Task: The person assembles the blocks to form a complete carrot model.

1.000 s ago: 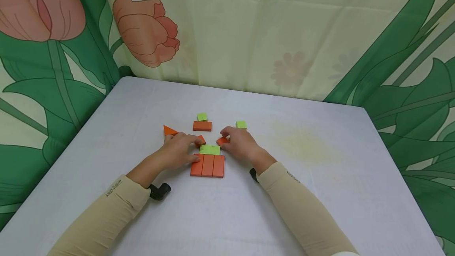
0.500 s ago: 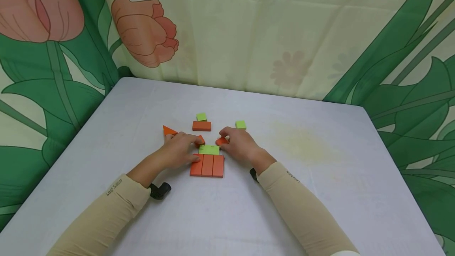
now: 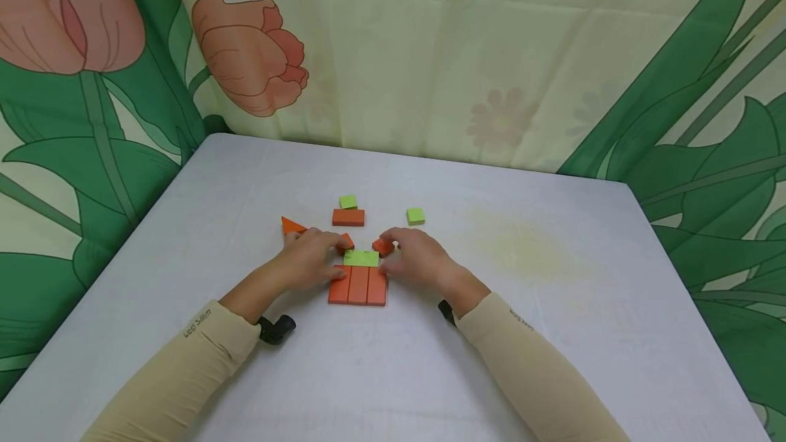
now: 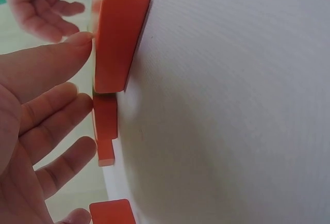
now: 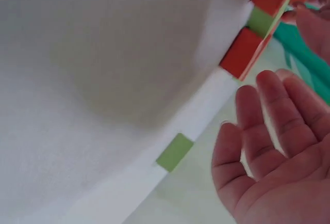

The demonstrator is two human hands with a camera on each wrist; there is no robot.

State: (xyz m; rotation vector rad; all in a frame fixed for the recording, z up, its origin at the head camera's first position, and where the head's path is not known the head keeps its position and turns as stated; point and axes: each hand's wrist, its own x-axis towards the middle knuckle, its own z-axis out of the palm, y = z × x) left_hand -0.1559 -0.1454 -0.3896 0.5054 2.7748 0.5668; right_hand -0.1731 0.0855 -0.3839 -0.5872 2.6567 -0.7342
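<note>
Three red rectangular blocks (image 3: 358, 286) lie side by side on the table, with a green block (image 3: 361, 258) along their far edge. My left hand (image 3: 305, 258) rests its thumb on the leftmost red block, and its fingers touch a small red block (image 3: 346, 242) beyond the green one's left end. In the left wrist view the left fingers (image 4: 54, 126) look loosely extended. My right hand (image 3: 420, 258) touches another small red block (image 3: 382, 247) with its fingertips; its thumb is at the right red block's far corner. The right wrist view shows relaxed right fingers (image 5: 273, 121).
A red block (image 3: 348, 217) lies farther back, a green cube (image 3: 348, 202) just behind it. Another green cube (image 3: 415, 216) sits beyond my right hand. An orange triangular block (image 3: 291, 225) lies partly behind my left hand. A printed curtain (image 3: 399, 53) hangs behind the white table (image 3: 552, 333).
My right thumb has moved away from the small red block toward the right red block's corner, and the right hand has shifted slightly nearer. The left hand stays in place.
</note>
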